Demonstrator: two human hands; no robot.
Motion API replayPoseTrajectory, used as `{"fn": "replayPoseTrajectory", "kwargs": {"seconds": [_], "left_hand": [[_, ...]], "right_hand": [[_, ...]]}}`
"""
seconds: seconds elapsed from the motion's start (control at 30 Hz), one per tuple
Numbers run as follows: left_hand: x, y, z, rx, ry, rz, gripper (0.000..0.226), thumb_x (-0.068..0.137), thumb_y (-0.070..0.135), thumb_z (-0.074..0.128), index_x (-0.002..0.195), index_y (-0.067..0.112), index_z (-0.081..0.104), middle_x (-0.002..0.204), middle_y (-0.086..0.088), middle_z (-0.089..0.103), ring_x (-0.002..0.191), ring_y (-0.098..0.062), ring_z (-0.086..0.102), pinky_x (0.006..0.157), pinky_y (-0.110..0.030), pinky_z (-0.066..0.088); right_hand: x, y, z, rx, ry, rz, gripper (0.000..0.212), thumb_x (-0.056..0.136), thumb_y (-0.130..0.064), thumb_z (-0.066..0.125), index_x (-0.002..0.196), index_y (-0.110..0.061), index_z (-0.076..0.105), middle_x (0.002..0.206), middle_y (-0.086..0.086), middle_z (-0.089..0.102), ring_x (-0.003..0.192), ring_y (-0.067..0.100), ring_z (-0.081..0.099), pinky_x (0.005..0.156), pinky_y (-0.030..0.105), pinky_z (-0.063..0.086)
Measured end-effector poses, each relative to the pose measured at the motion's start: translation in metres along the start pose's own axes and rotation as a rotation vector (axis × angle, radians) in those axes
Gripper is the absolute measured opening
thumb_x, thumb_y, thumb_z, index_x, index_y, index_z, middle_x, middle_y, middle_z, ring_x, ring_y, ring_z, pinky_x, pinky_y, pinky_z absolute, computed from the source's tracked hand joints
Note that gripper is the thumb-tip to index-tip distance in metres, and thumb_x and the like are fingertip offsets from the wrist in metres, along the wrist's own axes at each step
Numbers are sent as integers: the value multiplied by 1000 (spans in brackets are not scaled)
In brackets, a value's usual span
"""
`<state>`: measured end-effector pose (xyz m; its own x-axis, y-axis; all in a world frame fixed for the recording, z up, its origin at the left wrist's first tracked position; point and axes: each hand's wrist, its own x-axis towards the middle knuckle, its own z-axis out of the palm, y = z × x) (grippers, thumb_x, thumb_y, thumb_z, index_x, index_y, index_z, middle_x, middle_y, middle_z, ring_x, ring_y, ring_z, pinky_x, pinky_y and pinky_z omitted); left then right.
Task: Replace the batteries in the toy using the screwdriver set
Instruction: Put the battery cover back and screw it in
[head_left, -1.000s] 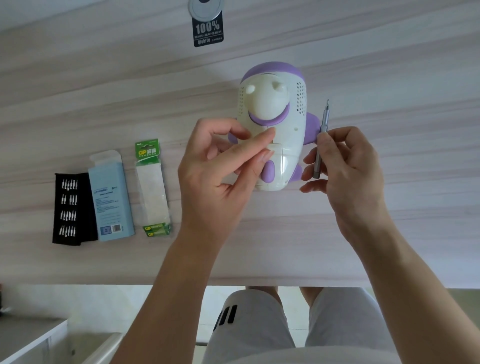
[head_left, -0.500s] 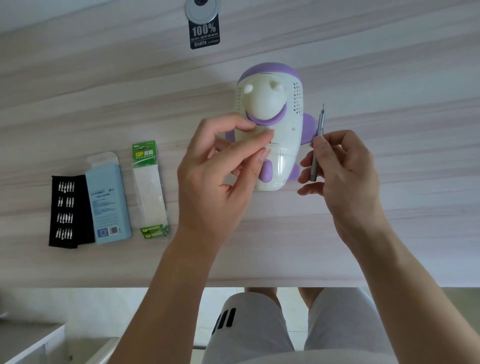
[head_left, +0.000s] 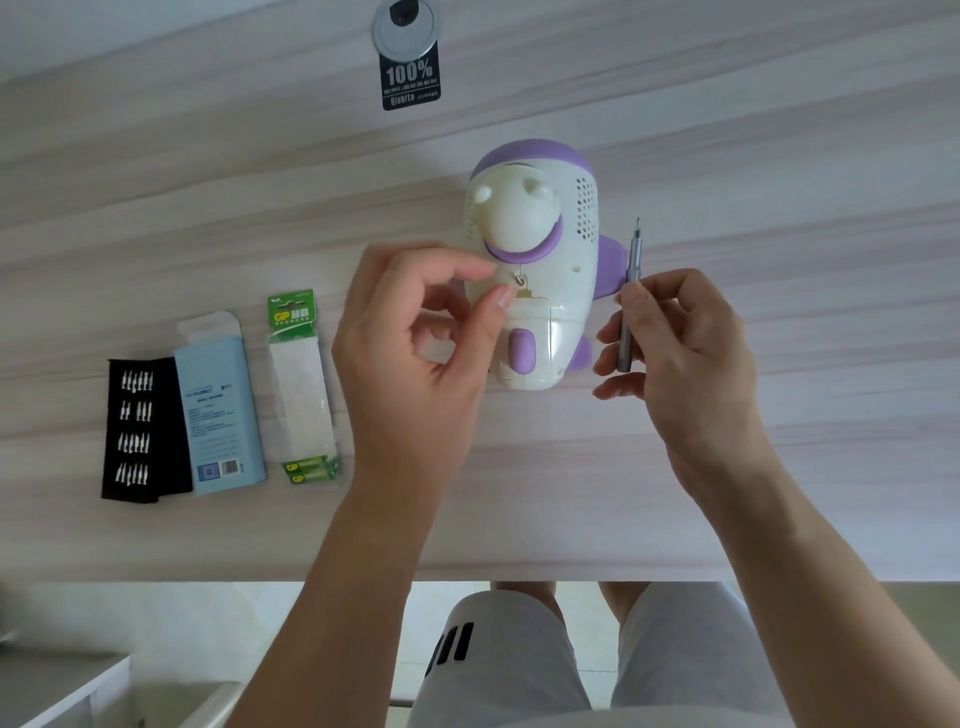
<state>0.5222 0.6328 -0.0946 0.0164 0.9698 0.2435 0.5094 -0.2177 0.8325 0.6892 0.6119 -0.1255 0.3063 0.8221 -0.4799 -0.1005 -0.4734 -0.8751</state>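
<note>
The white and purple toy lies on the desk with its underside up. A small screw stands out of the tab of its battery cover. My left hand hovers over the toy's left side with fingers curled; thumb and forefinger tips sit just left of the screw, and its head shows free. My right hand grips the thin grey screwdriver upright beside the toy's right wing, its tip pointing away from me.
At the left lie a black bit holder, a light blue box and a GP battery pack. A black "100%" tag hangs below a round cable port at the back. The desk's front edge runs near my knees.
My left fingertips have drawn back to the left, uncovering the screw they hid before. My right hand and the screwdriver have stayed about where they were.
</note>
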Motion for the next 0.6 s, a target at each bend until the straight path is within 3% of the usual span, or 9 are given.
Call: {"fn": "replayPoseTrajectory", "kwargs": {"seconds": [0.07, 0.2, 0.33, 0.4, 0.5, 0.6], "left_hand": [[1, -1, 1, -12, 12, -64, 19, 91, 13, 72, 92, 28, 60, 95, -16, 62, 71, -28, 67, 58, -45, 53], [3, 1, 4, -92, -8, -157, 13, 91, 13, 72, 93, 24, 66, 96, -16, 63, 76, -24, 65, 58, -49, 56], [4, 2, 4, -86, -15, -123, 12, 90, 9, 72, 97, 19, 71, 94, -5, 60, 76, -16, 65, 59, -47, 57], [3, 1, 4, -64, -17, -76, 14, 91, 8, 71, 101, 16, 72, 93, -5, 59, 75, -11, 63, 61, -38, 58], [1, 0, 3, 21, -41, 9, 16, 90, 5, 71, 106, 7, 73, 93, -8, 57, 68, 5, 53, 67, -8, 44], [0, -3, 2, 79, -47, 66, 18, 91, 5, 70, 108, 3, 73, 93, -8, 56, 65, 9, 48, 69, -5, 39]], "right_hand": [[0, 1, 0, 1, 3, 1, 14, 103, -18, 51, 93, -12, 57, 74, 3, 64, 57, 16, 61, 50, 31, 56], [-1, 1, 0, 5, 5, 3, 14, 103, -18, 51, 91, -13, 57, 73, 1, 65, 58, 16, 61, 50, 32, 56], [-1, 1, 0, 12, 1, 3, 14, 103, -17, 51, 91, -14, 56, 72, 0, 64, 57, 16, 61, 50, 32, 56], [-1, 1, 0, 12, 0, 0, 14, 103, -17, 51, 91, -14, 56, 72, 0, 64, 57, 16, 61, 50, 32, 56], [0, 1, -1, 11, 4, 1, 15, 103, -18, 50, 90, -14, 56, 71, -1, 64, 58, 16, 61, 50, 31, 55], [0, 1, -1, 8, 2, 3, 14, 103, -18, 51, 91, -15, 56, 72, 0, 65, 58, 16, 61, 50, 31, 55]]}}
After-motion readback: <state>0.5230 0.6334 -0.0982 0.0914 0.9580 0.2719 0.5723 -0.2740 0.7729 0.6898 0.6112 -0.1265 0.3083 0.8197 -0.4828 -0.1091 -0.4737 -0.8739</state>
